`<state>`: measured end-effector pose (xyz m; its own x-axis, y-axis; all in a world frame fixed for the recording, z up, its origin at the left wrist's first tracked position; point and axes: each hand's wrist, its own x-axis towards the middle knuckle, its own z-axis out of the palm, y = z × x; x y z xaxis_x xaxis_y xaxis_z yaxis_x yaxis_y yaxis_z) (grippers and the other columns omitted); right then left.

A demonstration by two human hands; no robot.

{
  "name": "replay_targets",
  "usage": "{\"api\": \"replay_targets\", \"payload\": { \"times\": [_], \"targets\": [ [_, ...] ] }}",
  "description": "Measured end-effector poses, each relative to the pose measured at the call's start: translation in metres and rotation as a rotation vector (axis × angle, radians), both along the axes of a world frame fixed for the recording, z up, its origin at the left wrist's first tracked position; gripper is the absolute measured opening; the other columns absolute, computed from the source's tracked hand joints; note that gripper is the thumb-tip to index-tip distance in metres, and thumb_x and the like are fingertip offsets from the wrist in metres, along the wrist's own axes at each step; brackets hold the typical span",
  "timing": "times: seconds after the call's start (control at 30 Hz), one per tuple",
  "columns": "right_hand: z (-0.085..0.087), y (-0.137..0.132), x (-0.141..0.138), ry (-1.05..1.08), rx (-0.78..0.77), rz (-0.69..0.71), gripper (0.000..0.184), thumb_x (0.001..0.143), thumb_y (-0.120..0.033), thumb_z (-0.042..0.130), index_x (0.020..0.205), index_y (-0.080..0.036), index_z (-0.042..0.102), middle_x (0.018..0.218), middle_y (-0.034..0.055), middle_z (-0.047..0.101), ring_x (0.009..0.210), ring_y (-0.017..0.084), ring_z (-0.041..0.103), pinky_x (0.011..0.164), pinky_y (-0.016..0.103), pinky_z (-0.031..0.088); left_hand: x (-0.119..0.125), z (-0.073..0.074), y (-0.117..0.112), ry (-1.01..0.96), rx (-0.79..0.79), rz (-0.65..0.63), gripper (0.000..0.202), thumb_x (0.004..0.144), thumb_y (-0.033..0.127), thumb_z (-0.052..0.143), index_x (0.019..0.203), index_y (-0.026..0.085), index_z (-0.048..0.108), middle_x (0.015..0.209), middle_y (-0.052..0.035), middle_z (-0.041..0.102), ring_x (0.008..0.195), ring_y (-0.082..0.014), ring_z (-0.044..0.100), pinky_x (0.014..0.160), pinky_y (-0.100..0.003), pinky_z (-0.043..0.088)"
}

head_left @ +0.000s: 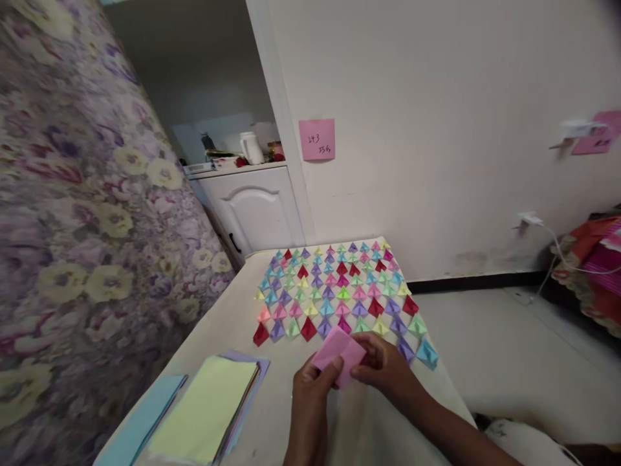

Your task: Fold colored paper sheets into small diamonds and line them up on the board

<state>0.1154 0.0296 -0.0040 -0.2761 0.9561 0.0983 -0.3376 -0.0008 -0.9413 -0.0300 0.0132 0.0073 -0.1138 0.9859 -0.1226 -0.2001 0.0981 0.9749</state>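
A pink sheet of folding paper (341,353), with crease lines across it, is held up over the near part of the table. My left hand (315,385) grips its lower left side, the thumb pressed on its face. At its right corner my right hand (381,364) pinches the paper between thumb and fingers. Just beyond both hands, rows of small folded paper pieces (327,307) in many colours cover the far half of the table (228,323).
To the left lie a stack of coloured paper with a yellow-green sheet on top (206,404) and a blue stack (145,414). A floral curtain (97,226) hangs at the left. Behind the table stand a white cabinet (252,207) and a wall with a pink note (317,140).
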Motion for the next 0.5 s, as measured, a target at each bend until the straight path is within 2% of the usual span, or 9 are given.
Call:
{"api": "replay_targets", "payload": {
  "times": [0.13,0.27,0.37,0.5],
  "targets": [
    [-0.004,-0.004,-0.003,-0.043,-0.029,-0.073,0.032,0.065,-0.023,0.068,0.094,-0.017,0.054,0.065,-0.0030,0.059,0.055,0.012,0.056,0.052,0.024,0.043,0.001,0.004,0.000,-0.055,0.006,0.042,0.024,0.063,0.032,0.071,0.071,0.011,0.067,0.054,0.0015,0.058,0.051,-0.0097,0.047,0.051,-0.021,0.036],
    [-0.015,-0.020,0.000,-0.118,-0.049,-0.119,0.025,0.066,-0.018,0.063,0.090,-0.016,0.054,0.060,-0.0053,0.055,0.049,0.009,0.052,0.047,0.021,0.040,-0.002,0.004,-0.003,-0.108,-0.051,0.050,0.031,0.060,0.034,0.073,0.079,0.009,0.068,0.056,-0.0008,0.063,0.052,-0.0132,0.053,0.054,-0.024,0.041],
    [-0.030,-0.040,-0.002,-0.169,-0.084,-0.125,0.019,0.068,-0.017,0.060,0.087,-0.015,0.055,0.061,-0.0041,0.055,0.050,0.009,0.053,0.047,0.021,0.041,-0.005,-0.007,-0.013,-0.155,-0.093,0.001,0.030,0.062,0.036,0.072,0.077,0.010,0.068,0.055,-0.0010,0.063,0.050,-0.0133,0.054,0.051,-0.023,0.041],
    [-0.052,-0.063,-0.006,-0.161,-0.167,-0.155,0.036,0.065,-0.026,0.066,0.097,-0.016,0.054,0.071,-0.0018,0.057,0.050,0.009,0.054,0.039,0.018,0.038,-0.003,-0.030,-0.037,-0.211,-0.136,-0.079,0.031,0.061,0.037,0.073,0.075,0.011,0.067,0.054,-0.0019,0.063,0.049,-0.0136,0.054,0.048,-0.023,0.040]
  ]
}}
